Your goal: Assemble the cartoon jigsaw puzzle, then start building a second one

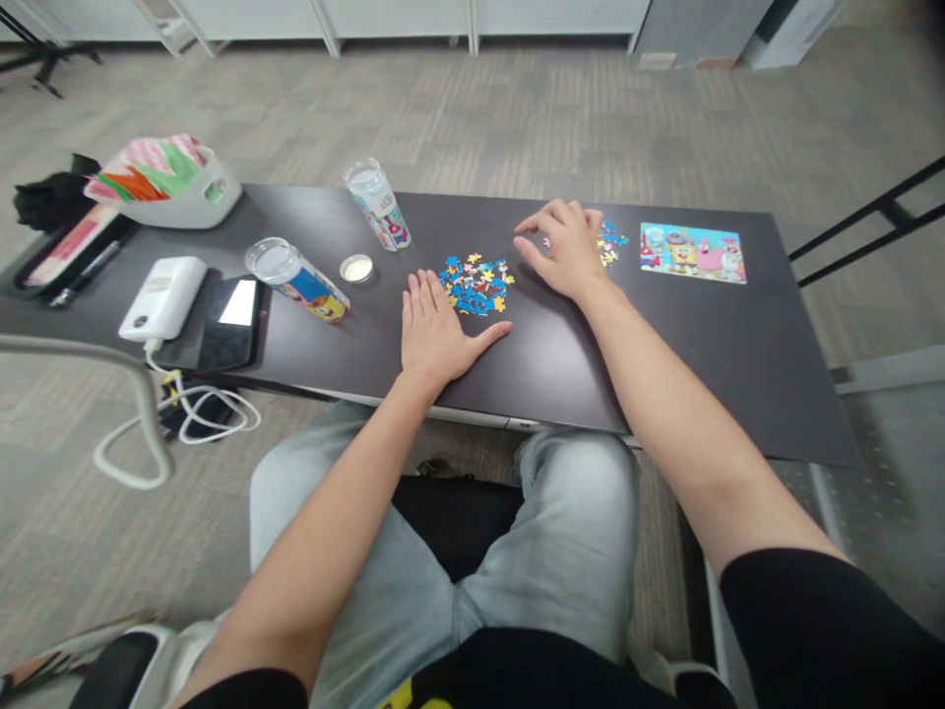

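A pile of small jigsaw puzzle pieces (pixel 478 286), mostly blue and yellow, lies near the middle of the dark table (pixel 517 369). My left hand (pixel 437 330) rests flat at the pile's left side, fingers stretched out and thumb spread below it. To the right, my right hand (pixel 567 246) is over a second group of puzzle pieces (pixel 611 241) and partly hides it. Its thumb and fingers are apart, and I see nothing between them. Farther right lies a colourful cartoon picture card (pixel 692 253).
Two clear-topped cartoon canisters (pixel 378 205) stand left of the pile, with a small round lid (pixel 357 269) between them. At the left are a white power adapter (pixel 163 298) with a cable, a black phone (pixel 230 323) and a white basket (pixel 181 197) of colourful packets.
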A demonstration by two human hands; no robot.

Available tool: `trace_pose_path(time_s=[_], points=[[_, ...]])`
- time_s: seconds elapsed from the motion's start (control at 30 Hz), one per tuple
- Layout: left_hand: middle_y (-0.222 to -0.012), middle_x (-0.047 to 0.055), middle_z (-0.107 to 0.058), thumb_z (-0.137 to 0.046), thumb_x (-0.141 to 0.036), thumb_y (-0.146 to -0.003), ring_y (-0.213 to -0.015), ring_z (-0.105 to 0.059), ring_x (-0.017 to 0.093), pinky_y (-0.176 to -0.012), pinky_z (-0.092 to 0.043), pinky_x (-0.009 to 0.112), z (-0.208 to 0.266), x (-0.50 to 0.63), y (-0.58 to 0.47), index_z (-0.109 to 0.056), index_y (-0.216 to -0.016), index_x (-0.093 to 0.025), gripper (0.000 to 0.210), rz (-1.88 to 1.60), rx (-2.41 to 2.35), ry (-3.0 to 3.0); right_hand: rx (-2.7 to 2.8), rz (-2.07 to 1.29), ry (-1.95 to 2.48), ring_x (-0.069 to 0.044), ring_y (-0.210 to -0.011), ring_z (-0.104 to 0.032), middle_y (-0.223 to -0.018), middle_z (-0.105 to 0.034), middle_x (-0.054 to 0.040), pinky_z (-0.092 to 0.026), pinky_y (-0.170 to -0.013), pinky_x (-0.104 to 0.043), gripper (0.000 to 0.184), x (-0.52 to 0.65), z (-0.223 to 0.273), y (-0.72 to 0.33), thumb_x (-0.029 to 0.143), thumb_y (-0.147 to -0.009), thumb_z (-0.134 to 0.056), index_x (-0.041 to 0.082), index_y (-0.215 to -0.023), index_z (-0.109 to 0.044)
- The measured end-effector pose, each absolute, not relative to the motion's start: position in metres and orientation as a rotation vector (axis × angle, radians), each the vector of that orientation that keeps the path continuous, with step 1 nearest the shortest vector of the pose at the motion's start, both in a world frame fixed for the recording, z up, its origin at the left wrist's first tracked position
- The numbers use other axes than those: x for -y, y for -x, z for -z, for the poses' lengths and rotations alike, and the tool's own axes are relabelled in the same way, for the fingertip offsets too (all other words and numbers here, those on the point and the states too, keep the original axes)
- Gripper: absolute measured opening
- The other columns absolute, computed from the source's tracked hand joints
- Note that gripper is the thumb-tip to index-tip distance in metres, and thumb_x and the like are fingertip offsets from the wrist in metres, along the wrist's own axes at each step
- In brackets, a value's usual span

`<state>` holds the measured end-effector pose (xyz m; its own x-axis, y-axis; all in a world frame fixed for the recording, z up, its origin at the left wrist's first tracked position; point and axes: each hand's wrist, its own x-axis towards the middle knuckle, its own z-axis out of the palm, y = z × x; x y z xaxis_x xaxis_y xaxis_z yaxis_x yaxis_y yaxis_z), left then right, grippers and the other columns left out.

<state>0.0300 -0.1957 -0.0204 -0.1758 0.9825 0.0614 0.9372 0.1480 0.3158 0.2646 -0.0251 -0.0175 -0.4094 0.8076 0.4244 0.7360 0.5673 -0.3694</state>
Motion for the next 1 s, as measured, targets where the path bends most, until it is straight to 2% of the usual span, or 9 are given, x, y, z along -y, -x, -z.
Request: trace_pose_path(time_s=[0.13,0.27,0.37,0.5,0.63,0.77,0.9,1.0], points=[[-0.215,0.033,-0.018,-0.077,-0.104,-0.102,-0.206,-0.014,0.049,-0.170,-0.013,0.063,0.011,0.161,-0.041,-0.017,-0.205,-0.001,0.158,-0.401,-2.200,-1.948,2.238,-0.162,1.228,-0.052,-0.155,-0.074,-0.157,-0.086,-0.0206,-0.044,-0.136,-0.078,0.030,0.027,0.016,-0.265,0.037,-0.124,-0.068,0.030,-0.143,-0.090],[-0.215,0.032,-0.019,-0.080,-0.101,-0.102,-0.206,-0.015,0.047,-0.169,-0.012,0.059,0.005,0.132,-0.052,-0.019,-0.204,0.003,0.158,-0.357,-2.173,-1.972,2.261,-0.159,1.230,-0.052,-0.154,-0.074,-0.156,-0.086,-0.0202,-0.045,-0.136,-0.078,0.029,0.026,0.019,-0.265,0.035,-0.123,-0.069,0.030,-0.141,-0.091],[-0.216,0.030,-0.021,-0.073,-0.098,-0.107,-0.206,-0.015,0.046,-0.169,-0.014,0.059,0.003,0.118,-0.056,-0.024,-0.205,-0.001,0.146,-0.346,-2.188,-1.967,2.286,-0.169,1.215,-0.051,-0.155,-0.074,-0.156,-0.086,-0.0194,-0.045,-0.136,-0.076,0.029,0.027,0.019,-0.265,0.036,-0.124,-0.070,0.030,-0.141,-0.092],[-0.216,0.032,-0.020,-0.063,-0.094,-0.114,-0.206,-0.015,0.044,-0.169,-0.013,0.056,0.001,0.107,-0.054,-0.029,-0.203,0.002,0.135,-0.315,-2.195,-1.960,2.267,-0.163,1.288,-0.051,-0.155,-0.074,-0.156,-0.087,-0.0193,-0.044,-0.136,-0.076,0.028,0.026,0.019,-0.265,0.035,-0.125,-0.070,0.030,-0.139,-0.094],[-0.215,0.031,-0.021,-0.055,-0.101,-0.114,-0.206,-0.017,0.044,-0.168,-0.014,0.058,0.004,0.096,-0.044,-0.029,-0.203,0.001,0.137,-0.361,-2.159,-1.982,2.211,-0.156,1.401,-0.051,-0.152,-0.073,-0.151,-0.088,-0.0189,-0.041,-0.135,-0.080,0.026,0.021,0.020,-0.270,0.033,-0.125,-0.073,0.029,-0.129,-0.098],[-0.215,0.033,-0.021,-0.045,-0.104,-0.115,-0.206,-0.019,0.044,-0.168,-0.016,0.058,0.008,0.080,-0.027,-0.027,-0.202,0.004,0.140,-0.442,-2.081,-1.997,2.250,-0.201,1.356,-0.050,-0.146,-0.072,-0.138,-0.091,-0.0185,-0.040,-0.133,-0.082,0.026,0.017,0.021,-0.275,0.042,-0.124,-0.079,0.027,-0.118,-0.100],[-0.212,0.034,-0.030,-0.035,-0.094,-0.123,-0.204,-0.027,0.042,-0.167,-0.019,0.055,0.011,0.061,0.000,-0.032,-0.201,0.003,0.125,-0.513,-1.911,-2.072,2.176,-0.176,1.346,-0.052,-0.140,-0.076,-0.133,-0.091,-0.0183,-0.040,-0.134,-0.087,0.036,0.014,0.021,-0.282,0.045,-0.124,-0.070,0.028,-0.112,-0.100],[-0.209,0.032,-0.039,-0.028,-0.089,-0.125,-0.201,-0.035,0.041,-0.167,-0.023,0.058,0.014,0.049,0.022,-0.041,-0.199,0.001,0.117,-0.537,-1.742,-2.161,2.157,-0.185,1.370,-0.050,-0.137,-0.078,-0.125,-0.090,-0.0179,-0.040,-0.137,-0.086,0.041,0.013,0.019,-0.287,0.043,-0.123,-0.065,0.028,-0.105,-0.098]])
